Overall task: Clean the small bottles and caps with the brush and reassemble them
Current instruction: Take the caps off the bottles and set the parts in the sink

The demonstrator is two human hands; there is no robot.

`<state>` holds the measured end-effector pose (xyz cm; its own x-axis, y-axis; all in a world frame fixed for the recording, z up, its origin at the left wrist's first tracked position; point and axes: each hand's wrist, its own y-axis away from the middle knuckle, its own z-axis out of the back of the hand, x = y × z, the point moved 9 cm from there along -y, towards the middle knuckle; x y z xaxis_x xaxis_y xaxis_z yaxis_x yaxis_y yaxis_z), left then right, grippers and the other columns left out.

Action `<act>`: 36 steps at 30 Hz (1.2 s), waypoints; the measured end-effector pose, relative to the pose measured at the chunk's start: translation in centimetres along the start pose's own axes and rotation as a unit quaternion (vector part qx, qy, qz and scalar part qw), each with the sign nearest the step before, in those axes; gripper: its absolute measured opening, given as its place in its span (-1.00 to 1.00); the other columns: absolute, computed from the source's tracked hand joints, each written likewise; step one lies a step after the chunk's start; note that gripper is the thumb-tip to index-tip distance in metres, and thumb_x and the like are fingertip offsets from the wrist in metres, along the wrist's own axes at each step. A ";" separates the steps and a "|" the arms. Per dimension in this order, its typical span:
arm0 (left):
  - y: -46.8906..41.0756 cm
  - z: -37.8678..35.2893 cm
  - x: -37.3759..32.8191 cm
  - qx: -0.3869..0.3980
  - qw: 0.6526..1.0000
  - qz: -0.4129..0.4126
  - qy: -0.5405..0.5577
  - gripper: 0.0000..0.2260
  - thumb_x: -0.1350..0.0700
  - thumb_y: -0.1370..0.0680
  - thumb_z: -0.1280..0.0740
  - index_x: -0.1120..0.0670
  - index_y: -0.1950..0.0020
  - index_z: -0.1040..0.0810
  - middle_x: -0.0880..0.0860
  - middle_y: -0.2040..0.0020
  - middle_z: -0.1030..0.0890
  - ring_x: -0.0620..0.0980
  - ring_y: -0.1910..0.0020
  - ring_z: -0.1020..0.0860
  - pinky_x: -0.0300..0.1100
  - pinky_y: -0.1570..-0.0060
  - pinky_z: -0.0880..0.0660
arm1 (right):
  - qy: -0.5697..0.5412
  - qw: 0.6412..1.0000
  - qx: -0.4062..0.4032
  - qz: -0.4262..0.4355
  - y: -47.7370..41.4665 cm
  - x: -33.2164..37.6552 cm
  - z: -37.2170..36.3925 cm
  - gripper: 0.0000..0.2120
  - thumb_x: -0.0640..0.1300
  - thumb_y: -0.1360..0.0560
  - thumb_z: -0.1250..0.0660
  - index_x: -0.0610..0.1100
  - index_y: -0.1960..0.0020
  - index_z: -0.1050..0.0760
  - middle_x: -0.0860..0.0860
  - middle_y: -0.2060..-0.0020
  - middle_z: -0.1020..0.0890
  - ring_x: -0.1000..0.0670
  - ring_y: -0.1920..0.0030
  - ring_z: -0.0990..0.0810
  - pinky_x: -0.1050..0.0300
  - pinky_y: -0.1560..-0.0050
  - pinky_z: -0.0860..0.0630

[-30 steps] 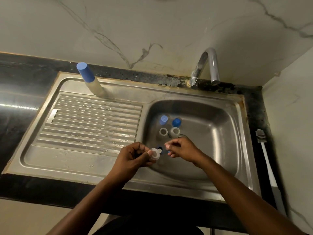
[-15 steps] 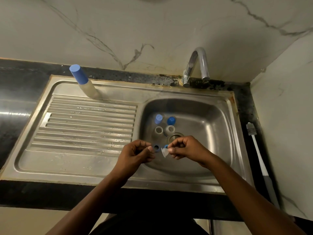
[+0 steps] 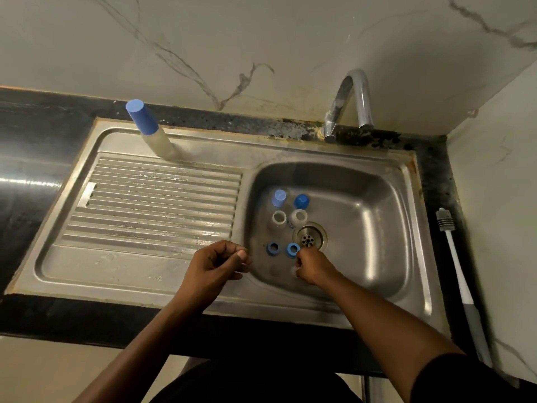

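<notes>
Head view. A steel sink [image 3: 116, 269] is set in a black table [image 3: 43, 135], with the drainboard on the left and the basin [image 3: 377, 228] on the right. A faucet [image 3: 353, 103] stands at the basin's far edge. On the basin floor, left of the drain [image 3: 310, 239], the small parts stand in three rows. Farthest are a pale cap [image 3: 279, 197] and, just to its right, a dark cap [image 3: 301, 201], both closed end up. In the middle row are two clear bottles, left bottle [image 3: 279, 218] and right bottle [image 3: 299, 216], side by side with their mouths up. Nearest are two blue open caps, left open cap [image 3: 273, 248] and right open cap [image 3: 293, 249], slightly apart. The right hand [image 3: 313, 267] reaches down into the basin's near side, its fingers curled and just beside the right open cap; whether they pinch anything cannot be told. The left hand [image 3: 216, 264] hovers where drainboard meets basin, fingers curled and thumb pressed to forefinger; whether it holds anything cannot be told. A tall bottle [image 3: 151, 132] with a blue cap stands at the drainboard's far edge. The brush [image 3: 456, 266] lies along the table's right edge, bristles at the far end.
</notes>
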<state>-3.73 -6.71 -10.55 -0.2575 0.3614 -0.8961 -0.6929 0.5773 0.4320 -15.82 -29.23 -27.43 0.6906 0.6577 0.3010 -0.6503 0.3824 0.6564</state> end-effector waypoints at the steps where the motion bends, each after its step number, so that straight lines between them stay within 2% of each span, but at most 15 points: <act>1: 0.1 0.2 0.0 -0.001 1.000 0.000 -0.002 -0.87 0.23 -0.69 -0.33 0.26 -0.11 -0.65 0.17 0.03 -0.76 0.18 0.02 -0.74 0.09 -0.03 -0.67 | 0.002 1.000 0.001 -0.002 -0.2 -0.1 -0.2 -0.93 -0.26 -0.48 -0.41 -0.18 0.04 -0.62 -0.16 0.09 -0.66 -0.15 0.08 -0.66 0.04 0.09 -0.57; 11: -0.3 1.5 -0.3 -0.006 1.000 0.003 -0.003 -0.89 0.22 -0.68 -0.35 0.22 -0.09 -0.67 0.15 0.02 -0.76 0.16 0.02 -0.75 0.04 -0.02 -0.68 | 0.011 1.000 -0.018 0.009 0.9 0.7 1.7 -0.85 -0.16 -0.46 -0.49 -0.13 -0.01 -0.61 -0.10 0.07 -0.66 -0.07 0.11 -0.65 0.02 0.08 -0.64; 15: -1.1 2.6 -1.2 -0.019 1.000 -0.003 0.005 -0.89 0.19 -0.68 -0.36 0.20 -0.10 -0.66 0.12 0.03 -0.77 0.13 0.02 -0.75 0.01 -0.01 -0.66 | -0.030 0.996 -0.059 0.052 3.1 3.6 6.0 -0.86 -0.09 -0.46 -0.55 -0.07 0.19 -0.61 0.03 0.24 -0.64 0.11 0.24 -0.61 0.24 0.23 -0.50; 17: -1.3 3.5 -2.1 -0.025 1.000 -0.015 0.012 -0.88 0.18 -0.68 -0.36 0.21 -0.10 -0.66 0.13 0.03 -0.77 0.14 0.02 -0.75 0.03 -0.02 -0.66 | -0.055 0.992 -0.082 0.079 4.7 5.9 8.7 -0.85 -0.04 -0.45 -0.56 -0.01 0.24 -0.62 0.08 0.31 -0.64 0.14 0.29 -0.61 0.21 0.24 -0.52; 19: -1.5 4.6 -3.0 -0.031 0.999 -0.029 0.022 -0.87 0.18 -0.68 -0.36 0.23 -0.09 -0.66 0.15 0.03 -0.76 0.17 0.02 -0.74 0.06 -0.03 -0.67 | -0.078 0.987 -0.094 0.103 6.1 8.5 11.1 -0.88 0.01 -0.46 -0.53 0.01 0.19 -0.67 0.10 0.33 -0.68 0.15 0.30 -0.65 0.13 0.19 -0.62; 22: -1.8 6.5 -4.1 -0.051 0.997 -0.046 0.035 -0.86 0.18 -0.68 -0.36 0.24 -0.07 -0.66 0.16 0.03 -0.76 0.18 0.02 -0.74 0.12 -0.05 -0.65 | -0.111 0.980 -0.103 0.132 7.7 12.9 14.1 -0.91 0.05 -0.51 -0.50 0.04 0.07 -0.69 0.12 0.24 -0.71 0.19 0.20 -0.68 0.15 0.09 -0.65; 25: -2.0 8.9 -5.0 -0.077 0.994 -0.055 0.055 -0.86 0.18 -0.68 -0.36 0.24 -0.07 -0.65 0.15 0.03 -0.76 0.19 0.02 -0.74 0.17 -0.07 -0.65 | -0.121 0.966 -0.126 0.191 8.8 18.3 16.9 -0.92 0.04 -0.53 -0.48 0.05 0.02 -0.68 0.12 0.21 -0.72 0.20 0.18 -0.68 0.10 0.06 -0.67; 28: -2.2 11.2 -5.9 -0.099 0.990 -0.061 0.074 -0.86 0.16 -0.68 -0.36 0.22 -0.07 -0.66 0.15 0.02 -0.76 0.19 0.01 -0.74 0.19 -0.09 -0.64 | -0.115 0.957 -0.130 0.231 9.1 23.8 19.0 -0.90 0.05 -0.56 -0.46 0.06 -0.03 -0.67 0.14 0.15 -0.71 0.22 0.13 -0.66 0.18 0.03 -0.64; 33: -2.8 14.4 -7.5 -0.117 0.987 -0.075 0.084 -0.85 0.14 -0.68 -0.37 0.21 -0.08 -0.67 0.13 0.02 -0.76 0.17 0.01 -0.74 0.20 -0.11 -0.64 | -0.095 0.939 -0.180 0.278 7.4 32.4 22.2 -0.78 0.09 -0.52 -0.47 0.03 -0.12 -0.67 0.13 0.02 -0.70 0.17 0.06 -0.66 0.15 -0.01 -0.62; 36: -3.1 16.3 -7.9 -0.123 0.985 -0.078 0.088 -0.85 0.14 -0.68 -0.37 0.20 -0.09 -0.67 0.13 0.01 -0.76 0.17 0.01 -0.74 0.21 -0.13 -0.64 | -0.078 0.929 -0.210 0.294 5.3 36.9 23.4 -0.63 0.04 -0.50 -0.49 -0.01 -0.28 -0.61 0.06 -0.17 -0.69 0.08 -0.01 -0.68 0.07 -0.09 -0.62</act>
<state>11.41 0.61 -3.14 -0.2332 0.1380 -0.9626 -0.8701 0.4125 0.2699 13.64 -18.14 3.36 0.1931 0.7436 0.6402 -0.9733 0.2276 0.0292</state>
